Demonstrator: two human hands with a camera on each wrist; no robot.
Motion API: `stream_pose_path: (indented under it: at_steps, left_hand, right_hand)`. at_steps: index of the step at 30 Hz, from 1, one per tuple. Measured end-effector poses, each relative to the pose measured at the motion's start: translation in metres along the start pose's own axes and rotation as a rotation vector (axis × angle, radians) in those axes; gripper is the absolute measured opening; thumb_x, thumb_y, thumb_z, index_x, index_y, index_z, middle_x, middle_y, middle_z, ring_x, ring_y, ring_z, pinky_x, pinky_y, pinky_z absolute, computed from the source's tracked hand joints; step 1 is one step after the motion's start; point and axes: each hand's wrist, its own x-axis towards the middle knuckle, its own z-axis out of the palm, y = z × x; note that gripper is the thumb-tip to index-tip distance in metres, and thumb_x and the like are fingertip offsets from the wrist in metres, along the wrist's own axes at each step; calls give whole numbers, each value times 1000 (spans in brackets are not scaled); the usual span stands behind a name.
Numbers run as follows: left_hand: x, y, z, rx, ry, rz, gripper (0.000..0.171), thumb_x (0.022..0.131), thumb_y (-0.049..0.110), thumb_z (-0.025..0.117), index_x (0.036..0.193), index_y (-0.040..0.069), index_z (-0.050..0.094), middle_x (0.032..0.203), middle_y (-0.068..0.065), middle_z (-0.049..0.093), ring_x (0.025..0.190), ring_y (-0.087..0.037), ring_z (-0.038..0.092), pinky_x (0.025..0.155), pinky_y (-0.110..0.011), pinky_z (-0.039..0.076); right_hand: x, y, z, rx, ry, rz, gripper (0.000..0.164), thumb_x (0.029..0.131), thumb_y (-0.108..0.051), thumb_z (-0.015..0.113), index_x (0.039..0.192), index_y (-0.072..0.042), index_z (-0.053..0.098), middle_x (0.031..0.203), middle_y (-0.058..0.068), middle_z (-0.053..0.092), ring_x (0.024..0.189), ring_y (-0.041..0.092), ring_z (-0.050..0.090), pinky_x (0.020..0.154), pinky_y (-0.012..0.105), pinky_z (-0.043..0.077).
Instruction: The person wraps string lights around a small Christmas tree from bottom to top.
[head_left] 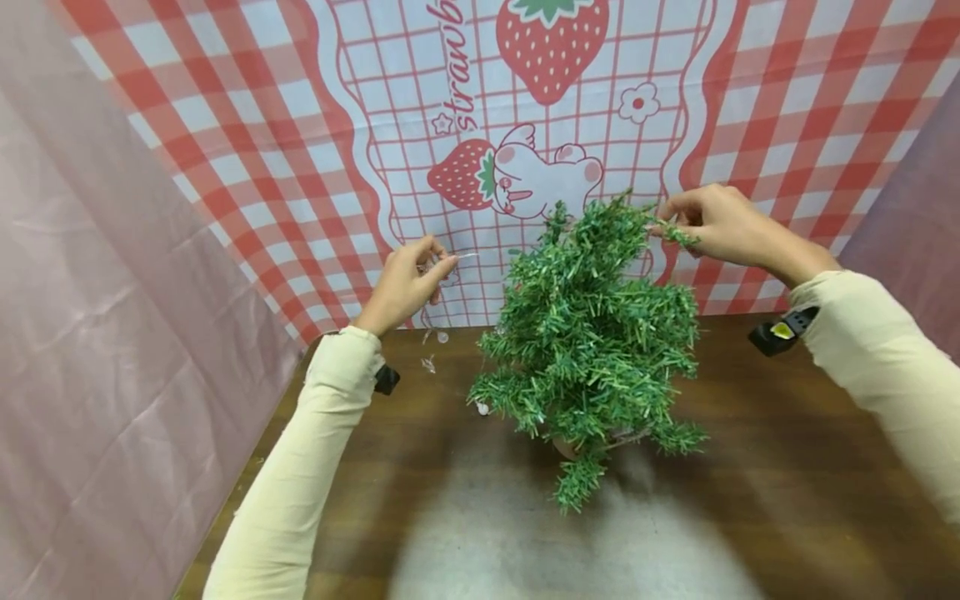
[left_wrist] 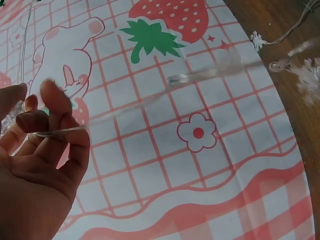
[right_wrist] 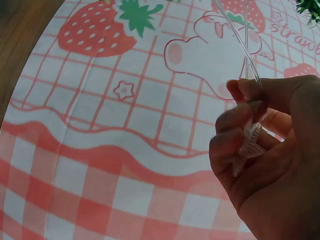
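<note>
A small green artificial Christmas tree [head_left: 592, 333] stands on the wooden table between the hands. To its left, my left hand [head_left: 408, 279] pinches a thin clear string-light wire [left_wrist: 130, 108]; several small clear pieces dangle below, one of them a round bead [head_left: 442, 337]. My right hand [head_left: 723, 223] is at the tree's upper right, overlapping a branch tip in the head view. In the right wrist view its thumb and fingers pinch two clear strands [right_wrist: 246, 50], with a clear ridged star-like ornament [right_wrist: 248, 152] against the fingers. The wire's course behind the tree is hidden.
A red-and-white checked cloth with strawberries [head_left: 551, 50] hangs behind the wooden table [head_left: 360, 500]. Pink curtains [head_left: 135, 333] flank both sides. A round whitish bead [head_left: 482, 408] hangs by the tree's lower left branches. A lower branch [head_left: 581, 483] sticks out toward the front.
</note>
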Motion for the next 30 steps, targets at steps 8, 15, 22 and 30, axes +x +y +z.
stream_pose_path:
  at_steps: [8, 15, 22, 30]
  left_hand:
    - [-7, -6, 6, 84, 35, 39, 20, 98, 24, 64, 92, 5, 68, 76, -5, 62, 57, -17, 44, 54, -30, 39]
    - [-14, -16, 12, 100, 16, 3, 21, 100, 27, 62, 95, 7, 68, 70, -4, 59, 56, -18, 46, 52, -30, 41]
    - [-30, -28, 15, 188, -26, -33, 27, 97, 35, 66, 91, 9, 67, 58, -1, 47, 48, -13, 36, 48, -29, 33]
    - [-46, -41, 12, 236, 35, -38, 29, 97, 30, 67, 77, 9, 64, 54, -2, 46, 47, -13, 35, 50, -30, 34]
  right_hand:
    - [-11, 16, 5, -37, -44, 64, 22, 97, -25, 66, 89, -4, 71, 72, 5, 64, 55, 16, 46, 52, 29, 37]
    - [-20, 23, 20, -24, -70, 86, 27, 100, -28, 62, 107, -4, 72, 69, 8, 64, 50, 18, 49, 49, 30, 38]
    - [-32, 31, 36, -13, -61, 115, 28, 100, -25, 61, 105, 0, 71, 97, 19, 73, 81, 32, 69, 66, 44, 54]
    - [-42, 32, 52, 55, -83, 70, 29, 96, 5, 50, 116, 4, 70, 95, 22, 72, 55, 20, 50, 49, 30, 36]
